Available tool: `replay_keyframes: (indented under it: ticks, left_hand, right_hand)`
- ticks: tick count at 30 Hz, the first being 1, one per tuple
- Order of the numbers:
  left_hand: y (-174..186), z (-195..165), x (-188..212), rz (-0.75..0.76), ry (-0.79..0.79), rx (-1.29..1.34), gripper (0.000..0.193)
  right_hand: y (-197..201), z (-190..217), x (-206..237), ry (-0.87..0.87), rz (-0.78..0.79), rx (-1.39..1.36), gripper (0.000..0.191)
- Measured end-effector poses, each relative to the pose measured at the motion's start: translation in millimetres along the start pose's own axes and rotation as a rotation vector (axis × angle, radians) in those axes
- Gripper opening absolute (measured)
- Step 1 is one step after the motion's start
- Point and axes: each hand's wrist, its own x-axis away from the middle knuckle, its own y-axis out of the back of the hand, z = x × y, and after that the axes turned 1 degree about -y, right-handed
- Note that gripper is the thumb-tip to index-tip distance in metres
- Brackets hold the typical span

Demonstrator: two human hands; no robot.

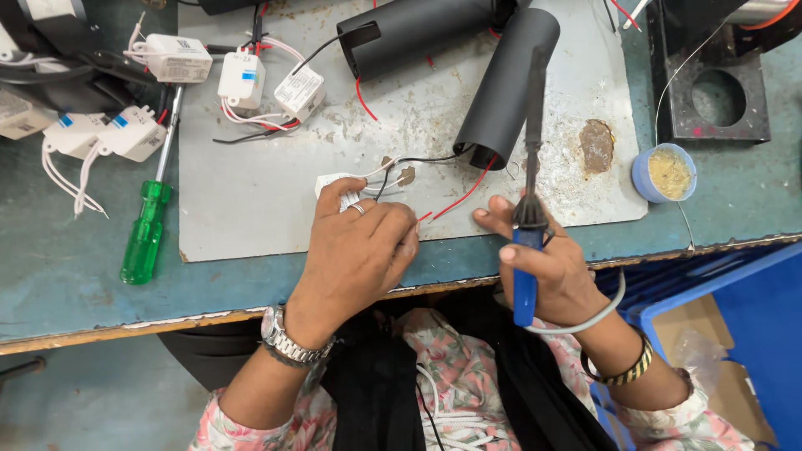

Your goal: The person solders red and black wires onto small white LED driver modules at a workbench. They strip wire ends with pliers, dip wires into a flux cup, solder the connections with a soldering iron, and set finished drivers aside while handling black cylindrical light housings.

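Wires [399,171], thin white, black and red ones, run from under the fingers of the left hand [359,250] across a scuffed grey metal sheet [251,200] toward the open end of a black tube [505,88]. The left hand lies palm down at the near edge of the sheet, fingers curled together and pressing a small white part [332,184] and the wire ends flat against the metal; a ring sits on 1 finger and a metal watch [288,338] on the wrist. The right hand [547,263] is clamped around the blue handle of a soldering iron [528,209], held upright so that its dark shaft rises in front of the tube, its tip up by the tube's side rather than at the wires. A grey cord loops from the handle past the wrist, which wears a striped bangle [622,367]. The red wire passes between the 2 hands, which rest near each other but apart.

A 2nd black tube [409,33] lies just behind the 1st. Further left on the sheet sit small white boxes [242,79] with wire tails, and more of them lie off the sheet on the green counter [67,267]. A screwdriver [149,225] with a green handle rests beside the sheet's left edge. To the right, a small blue tub [663,173] of yellowish paste stands at the sheet's corner, near a black metal block [714,100] with a round hole.
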Motion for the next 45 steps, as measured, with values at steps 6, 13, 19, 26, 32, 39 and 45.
replay_keyframes:
  ticks: [6,13,19,26,32,39,45]
  left_hand:
    - [-2,0,1,-0.010,-0.003,-0.022,0.012]
    - [-3,1,3,-0.017,-0.005,-0.026,0.013]
    - [-3,2,4,-0.033,-0.001,0.000,0.012]
    - [-6,5,6,-0.047,-0.026,-0.004,0.011]
    - [-7,5,6,-0.054,-0.014,-0.007,0.011]
    - [-6,5,6,-0.050,-0.011,0.011,0.010]
    - [-4,3,8,-0.050,0.010,0.035,0.009]
  right_hand:
    - [-2,-10,9,0.048,0.065,-0.082,0.062]
    - [-5,-13,19,0.016,0.052,-0.187,0.071]
    - [-11,-13,29,-0.197,0.017,-0.674,0.072]
    - [-14,-4,8,-0.093,-0.138,-0.614,0.069]
    - [-24,9,-9,-0.107,-0.035,-0.514,0.071]
    - [-26,9,-8,-0.134,0.051,-0.527,0.074]
    - [-23,11,-6,-0.162,0.094,-0.461,0.077]
